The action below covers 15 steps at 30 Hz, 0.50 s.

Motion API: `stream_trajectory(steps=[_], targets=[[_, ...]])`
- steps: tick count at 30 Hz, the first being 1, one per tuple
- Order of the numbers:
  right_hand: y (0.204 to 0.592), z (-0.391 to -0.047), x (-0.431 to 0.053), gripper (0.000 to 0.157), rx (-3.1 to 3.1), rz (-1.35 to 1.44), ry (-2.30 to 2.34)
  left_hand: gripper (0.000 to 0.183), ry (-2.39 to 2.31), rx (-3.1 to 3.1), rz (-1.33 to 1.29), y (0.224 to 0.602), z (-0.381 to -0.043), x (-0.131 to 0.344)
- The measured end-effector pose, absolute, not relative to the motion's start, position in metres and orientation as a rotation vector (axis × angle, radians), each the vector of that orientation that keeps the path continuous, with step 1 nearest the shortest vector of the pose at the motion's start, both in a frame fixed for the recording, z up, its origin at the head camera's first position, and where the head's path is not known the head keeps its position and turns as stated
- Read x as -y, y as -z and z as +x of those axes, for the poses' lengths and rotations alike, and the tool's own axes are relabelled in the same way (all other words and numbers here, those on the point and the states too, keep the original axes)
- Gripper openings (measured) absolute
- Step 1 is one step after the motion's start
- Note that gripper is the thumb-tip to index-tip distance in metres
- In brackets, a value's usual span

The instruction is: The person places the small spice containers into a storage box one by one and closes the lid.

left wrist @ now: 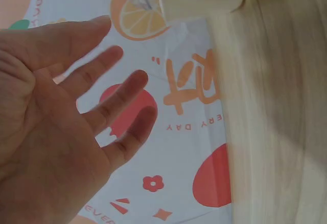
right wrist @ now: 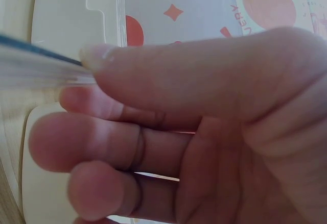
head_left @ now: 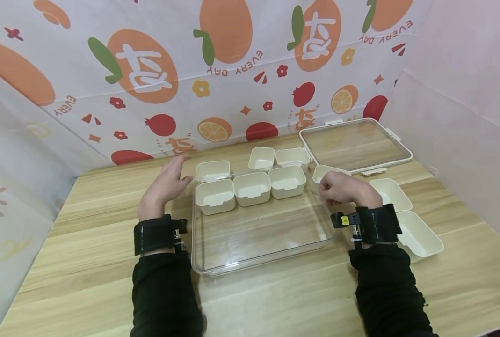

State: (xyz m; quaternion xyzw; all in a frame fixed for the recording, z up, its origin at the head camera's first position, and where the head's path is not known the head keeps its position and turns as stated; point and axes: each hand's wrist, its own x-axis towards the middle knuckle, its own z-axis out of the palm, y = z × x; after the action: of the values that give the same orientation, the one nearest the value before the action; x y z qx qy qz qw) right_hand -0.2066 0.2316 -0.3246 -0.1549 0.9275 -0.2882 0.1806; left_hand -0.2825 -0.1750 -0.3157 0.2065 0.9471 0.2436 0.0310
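A shallow clear plastic box (head_left: 258,234) lies on the table between my hands. Three cream bins stand side by side along its far wall: a left bin (head_left: 215,199), a middle bin (head_left: 251,189) and a right bin (head_left: 287,182). My right hand (head_left: 346,187) pinches the box's right rim between thumb (right wrist: 153,76) and curled fingers. My left hand (head_left: 165,185) hovers off the box's far left corner, its fingers (left wrist: 110,106) spread and only slightly bent, holding nothing. Close by it, behind the box, sits another cream bin (head_left: 213,169).
Behind the box are two cream bins (head_left: 261,158). Another bin (head_left: 329,172) is partly hidden by my right hand, and two more bins (head_left: 420,234) stand at the right. A clear lid (head_left: 355,145) with a white frame lies at the back right, near the printed cloth (head_left: 250,107).
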Motion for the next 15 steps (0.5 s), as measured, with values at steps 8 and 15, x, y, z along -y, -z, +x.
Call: stream_trajectory(steps=[8,15], targets=[[0.325,-0.207,-0.232,0.019,-2.631,-0.416,0.792,0.062,-0.758,-2.860,0.842,0.325,-0.290,0.177],[0.325,-0.207,-0.232,0.020,-2.630,-0.420,0.790,0.038,-0.664,-2.856,0.796,0.334,-0.292,0.178]])
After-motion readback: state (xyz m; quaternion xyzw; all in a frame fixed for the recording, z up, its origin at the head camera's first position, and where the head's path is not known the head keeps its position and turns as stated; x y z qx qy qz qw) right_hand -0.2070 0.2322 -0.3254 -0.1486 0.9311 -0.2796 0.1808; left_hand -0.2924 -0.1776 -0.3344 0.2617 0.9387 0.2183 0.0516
